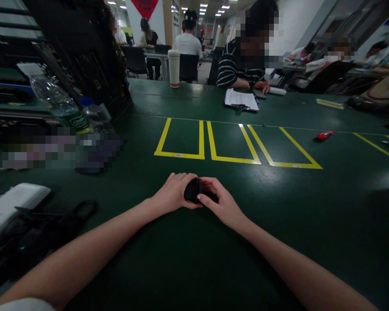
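Both my hands meet at the middle of the dark green table point(278, 207), closed around a small black object point(194, 190). My left hand point(175, 192) wraps it from the left with fingers curled over its top. From the right, my right hand point(220, 201) pinches it, thumb on its near side. Most of the object is hidden by my fingers, so I cannot make out what it is.
Three yellow tape rectangles point(227, 144) lie just beyond my hands. Plastic bottles point(60, 103) and a black rack stand at left, a white box point(13, 205) and black straps at near left. A red tool point(326, 135), clipboard point(241, 100) and white tumbler point(174, 68) lie farther off; people sit behind.
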`<state>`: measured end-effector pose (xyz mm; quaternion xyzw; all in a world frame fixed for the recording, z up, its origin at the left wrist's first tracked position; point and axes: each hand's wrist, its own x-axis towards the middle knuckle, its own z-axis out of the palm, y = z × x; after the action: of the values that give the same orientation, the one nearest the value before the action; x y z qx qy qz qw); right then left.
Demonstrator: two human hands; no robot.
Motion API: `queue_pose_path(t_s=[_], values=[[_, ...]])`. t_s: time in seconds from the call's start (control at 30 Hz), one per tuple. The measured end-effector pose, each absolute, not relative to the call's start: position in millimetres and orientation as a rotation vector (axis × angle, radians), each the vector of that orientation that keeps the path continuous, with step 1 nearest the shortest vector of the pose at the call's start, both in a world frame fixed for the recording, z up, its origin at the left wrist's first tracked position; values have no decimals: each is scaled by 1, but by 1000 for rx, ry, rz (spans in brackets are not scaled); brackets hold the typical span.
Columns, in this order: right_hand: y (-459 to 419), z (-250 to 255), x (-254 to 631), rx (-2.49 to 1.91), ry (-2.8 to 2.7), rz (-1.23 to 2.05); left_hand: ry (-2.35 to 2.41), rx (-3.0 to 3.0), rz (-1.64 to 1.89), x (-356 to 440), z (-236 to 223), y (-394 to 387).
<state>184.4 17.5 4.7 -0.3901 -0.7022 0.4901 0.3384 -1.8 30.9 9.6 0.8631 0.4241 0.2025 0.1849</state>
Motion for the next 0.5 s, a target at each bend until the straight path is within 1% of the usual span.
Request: queue_pose_path(t_s=[0.27,0.5], values=[[15,10,187,-959,-1898,1211,1198,2408,511,-2,18,29],[15,8,184,-1017,-1813,1296,1190,2399,526,-2,17,29]])
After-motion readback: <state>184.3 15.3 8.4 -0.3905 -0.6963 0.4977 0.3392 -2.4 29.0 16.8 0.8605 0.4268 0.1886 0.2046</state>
